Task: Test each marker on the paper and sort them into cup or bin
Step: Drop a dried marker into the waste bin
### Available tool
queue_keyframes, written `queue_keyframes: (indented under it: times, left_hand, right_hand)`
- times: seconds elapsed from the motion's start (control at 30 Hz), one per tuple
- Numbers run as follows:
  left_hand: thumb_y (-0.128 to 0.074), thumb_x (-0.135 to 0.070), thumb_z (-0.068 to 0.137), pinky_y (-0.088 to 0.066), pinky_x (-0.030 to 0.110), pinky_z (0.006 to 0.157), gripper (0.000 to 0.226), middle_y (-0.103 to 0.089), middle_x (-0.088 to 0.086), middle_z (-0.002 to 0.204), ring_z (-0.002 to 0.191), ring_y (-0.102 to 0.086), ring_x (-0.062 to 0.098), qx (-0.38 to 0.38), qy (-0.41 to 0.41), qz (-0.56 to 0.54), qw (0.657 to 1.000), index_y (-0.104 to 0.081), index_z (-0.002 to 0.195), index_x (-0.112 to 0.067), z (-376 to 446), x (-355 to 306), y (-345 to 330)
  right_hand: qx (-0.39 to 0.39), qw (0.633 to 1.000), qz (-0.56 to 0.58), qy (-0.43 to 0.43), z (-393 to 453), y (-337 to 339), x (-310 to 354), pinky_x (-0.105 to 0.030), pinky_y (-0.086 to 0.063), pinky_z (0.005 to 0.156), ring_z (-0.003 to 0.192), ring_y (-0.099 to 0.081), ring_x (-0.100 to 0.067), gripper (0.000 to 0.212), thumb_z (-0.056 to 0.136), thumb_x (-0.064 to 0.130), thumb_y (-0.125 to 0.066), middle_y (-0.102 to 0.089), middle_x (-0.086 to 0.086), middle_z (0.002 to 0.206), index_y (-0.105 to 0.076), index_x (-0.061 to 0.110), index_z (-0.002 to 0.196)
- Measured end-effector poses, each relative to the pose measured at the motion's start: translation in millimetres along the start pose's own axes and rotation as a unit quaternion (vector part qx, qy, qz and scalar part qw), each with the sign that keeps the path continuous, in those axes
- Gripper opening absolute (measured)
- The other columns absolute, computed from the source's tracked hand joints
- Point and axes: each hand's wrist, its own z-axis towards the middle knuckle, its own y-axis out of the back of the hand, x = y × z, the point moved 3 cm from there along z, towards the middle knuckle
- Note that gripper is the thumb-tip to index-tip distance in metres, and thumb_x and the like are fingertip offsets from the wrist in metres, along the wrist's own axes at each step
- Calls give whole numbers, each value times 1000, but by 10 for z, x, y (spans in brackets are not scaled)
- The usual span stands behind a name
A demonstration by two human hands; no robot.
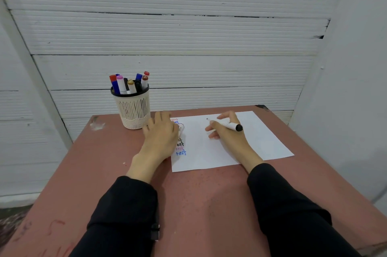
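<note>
A reddish-brown tabletop (pixel 109 164) is carrying a white paper sheet (pixel 261 139) and a cream slotted plastic cup (pixel 134 112) crowded with capped markers. The left hand (pixel 162 133) is lying flat with straight fingers on the sheet's left edge, just beside the cup. The right hand (pixel 227 131) is pinching a white marker with a black end (pixel 228 125), its barrel crossing the curled fingers and its tip pointing at the paper.

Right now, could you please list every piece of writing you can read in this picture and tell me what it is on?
"Test", red, top left of the paper.
"test", blue, lowest line of that column.
"est", black, its start hidden by the left hand.
Other lines there, one blue, one pink: too blurred or covered to read.
Markers in the cup: print too small.
</note>
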Motion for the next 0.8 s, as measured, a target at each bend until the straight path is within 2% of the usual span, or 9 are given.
queue_keyframes:
  times: [0.1,0.2,0.23,0.33,0.37,0.43,0.57,0.67,0.8]
  left_hand:
    - [-33,-8,101,-29,32,100,31,-45,12,130,119,-38,28,14,-76,-78,994,-46,130,-5,13,-86,-15]
    - [-37,-4,101,-30,14,94,34,-42,5,124,113,-41,13,54,-78,-161,982,-52,130,-12,8,-80,-60]
    - [-37,-3,100,-31,13,92,36,-41,4,119,110,-42,12,62,-79,-172,980,-52,132,-13,16,-68,-82]
    - [-41,-2,98,-42,30,91,34,-47,3,102,102,-52,28,57,-91,-203,973,-59,124,-14,58,-80,-87]
    - [-44,-2,97,-44,25,88,28,-52,1,101,102,-55,28,44,-87,-226,969,-61,118,-11,63,-90,-70]
    - [-50,-4,96,-44,7,81,26,-61,-2,108,104,-58,14,23,-55,-287,956,-63,116,-15,38,-118,-28]
    - [-62,-8,91,-50,25,89,19,-70,-7,102,100,-63,10,-4,-36,-372,927,-64,97,-26,19,-141,-22]
    - [-67,-8,87,-50,25,85,21,-71,-8,96,95,-65,12,-16,-42,-388,921,-66,91,-29,18,-156,-13]
    - [-73,-9,83,-51,21,82,16,-72,-3,94,90,-66,12,-10,-47,-415,909,-70,94,-19,-2,-204,-34]
  right_hand:
    - [-37,998,49,-26,37,48,37,-28,-47,64,59,-56,-12,18,88,21,-70,-71,-2,73,-54,11,86]
    - [-37,990,130,-46,62,75,44,-23,-42,61,61,-50,-12,16,85,16,-74,-66,0,75,-64,7,92]
    - [-35,985,164,-49,64,83,42,-22,-43,61,63,-50,-11,17,85,15,-73,-65,0,77,-66,5,96]
    - [-25,964,257,-64,73,88,47,-19,-46,61,62,-51,-8,18,89,20,-68,-66,0,78,-69,4,97]
    - [-16,959,274,-69,78,80,52,-19,-46,61,62,-52,-7,19,90,20,-67,-66,-1,77,-69,3,97]
    - [8,959,274,-69,81,46,64,-19,-45,60,62,-52,-8,22,91,19,-65,-66,-2,75,-68,0,101]
    - [30,965,253,-56,64,-16,75,-19,-46,61,63,-53,-8,29,91,19,-65,-66,-3,75,-67,-5,107]
    - [37,968,243,-49,58,-27,75,-19,-47,62,63,-53,-8,29,91,19,-65,-66,-4,77,-68,-5,107]
    - [48,971,230,-51,43,-60,77,-19,-46,61,61,-51,-9,20,90,18,-66,-63,-3,73,-69,-1,98]
